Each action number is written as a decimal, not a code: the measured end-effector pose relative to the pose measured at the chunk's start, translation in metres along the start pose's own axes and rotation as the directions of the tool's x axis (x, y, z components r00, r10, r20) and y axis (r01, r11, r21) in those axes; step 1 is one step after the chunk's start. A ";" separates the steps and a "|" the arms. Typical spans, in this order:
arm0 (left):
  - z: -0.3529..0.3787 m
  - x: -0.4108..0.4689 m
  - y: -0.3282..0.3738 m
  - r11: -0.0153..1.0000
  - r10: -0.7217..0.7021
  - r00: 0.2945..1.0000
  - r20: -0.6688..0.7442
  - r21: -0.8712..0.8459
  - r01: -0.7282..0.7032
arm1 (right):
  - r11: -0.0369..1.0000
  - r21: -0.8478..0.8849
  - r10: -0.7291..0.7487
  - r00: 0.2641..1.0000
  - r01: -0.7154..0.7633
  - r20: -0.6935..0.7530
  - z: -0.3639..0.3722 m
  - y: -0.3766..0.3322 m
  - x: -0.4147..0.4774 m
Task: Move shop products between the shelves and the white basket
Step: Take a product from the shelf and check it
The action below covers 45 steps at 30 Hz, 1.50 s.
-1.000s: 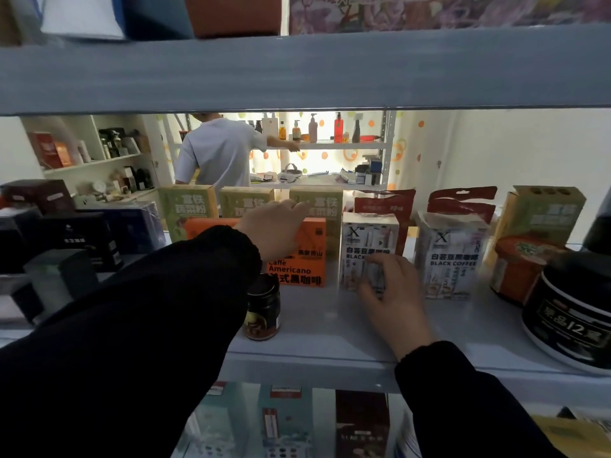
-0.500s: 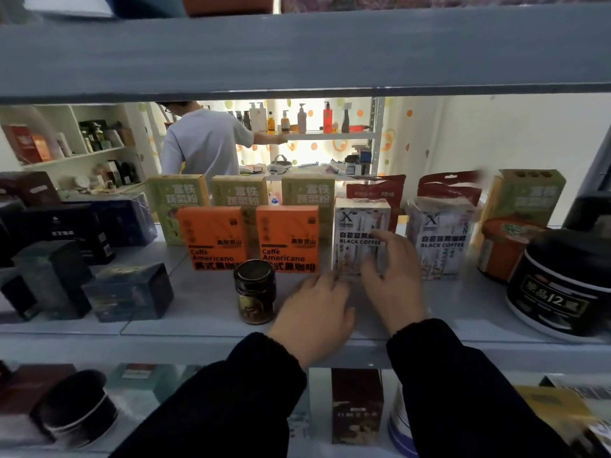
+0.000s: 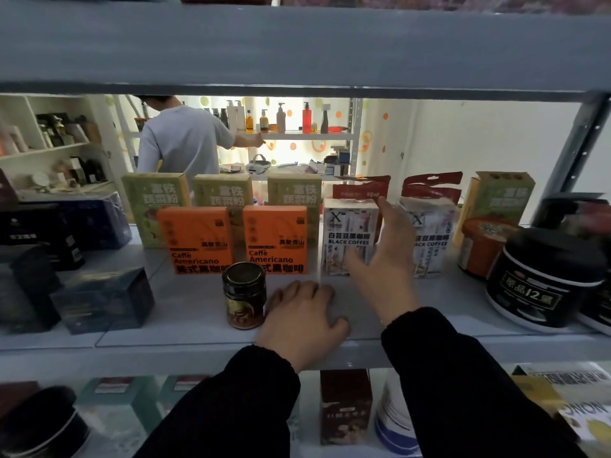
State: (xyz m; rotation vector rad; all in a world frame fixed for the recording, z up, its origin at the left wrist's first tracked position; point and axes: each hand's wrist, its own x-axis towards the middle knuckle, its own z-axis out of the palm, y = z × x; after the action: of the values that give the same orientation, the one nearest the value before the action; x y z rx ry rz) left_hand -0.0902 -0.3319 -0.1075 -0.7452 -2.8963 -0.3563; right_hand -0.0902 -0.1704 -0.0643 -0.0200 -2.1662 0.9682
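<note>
On the grey middle shelf (image 3: 185,328) stand two orange Caffè Americano boxes (image 3: 198,241), two clear Black Coffee packs (image 3: 347,239) and a small dark jar (image 3: 244,295). My left hand (image 3: 302,320) rests palm down on the shelf just right of the jar, fingers loosely curled, holding nothing. My right hand (image 3: 385,259) is raised with fingers spread between the two Black Coffee packs, its thumb at the left pack's front. It grips nothing that I can see. The white basket is out of view.
Green boxes (image 3: 155,203) and red pouches (image 3: 429,186) line the back row. A big black tub (image 3: 542,282) and an orange-lidded cup (image 3: 482,246) stand right, dark boxes (image 3: 102,300) left. More products fill the shelf below. A person in a grey shirt (image 3: 185,140) works at far shelves.
My left hand came back from the orange boxes and settled on the shelf beside the jar. My right hand lifted off the left Black Coffee pack and opened between the two packs.
</note>
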 end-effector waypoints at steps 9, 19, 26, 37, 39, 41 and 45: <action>0.001 0.000 -0.005 0.998 0.028 0.999 -0.025 -0.047 -0.030 | 0.978 -0.197 0.112 0.963 -0.064 0.245 -0.012 -0.012 0.046; -0.002 -0.004 -0.007 0.995 0.099 0.995 -0.031 -0.030 -0.100 | 0.958 0.136 0.228 0.957 -0.253 0.179 -0.007 -0.013 0.025; 0.002 -0.003 -0.008 0.992 0.123 0.992 0.015 0.020 -0.124 | 0.876 0.169 0.403 0.879 -0.451 0.255 0.003 0.003 -0.004; 0.003 -0.008 -0.010 0.981 0.158 0.986 -0.057 -0.108 -0.164 | 0.763 0.423 0.471 0.869 -0.488 0.153 -0.012 0.017 -0.023; 0.003 -0.011 -0.010 0.967 0.184 0.974 -0.133 -0.155 -0.203 | 0.745 0.464 0.452 0.874 -0.480 0.178 -0.014 0.018 -0.023; -0.003 -0.014 -0.009 0.933 0.200 0.966 -0.161 -0.270 -0.238 | 0.730 0.493 0.432 0.878 -0.473 0.204 -0.016 0.018 -0.021; -0.014 -0.002 0.003 0.725 0.062 0.992 -0.107 -0.679 -0.118 | 0.684 0.548 0.390 0.876 -0.481 0.283 -0.016 0.017 -0.018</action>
State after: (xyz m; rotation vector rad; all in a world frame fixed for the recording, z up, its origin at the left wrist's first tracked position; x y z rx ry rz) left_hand -0.0861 -0.3335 -0.0941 -0.9199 -2.5960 -1.4618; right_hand -0.0711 -0.1535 -0.0797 -0.1744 -1.9039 1.9764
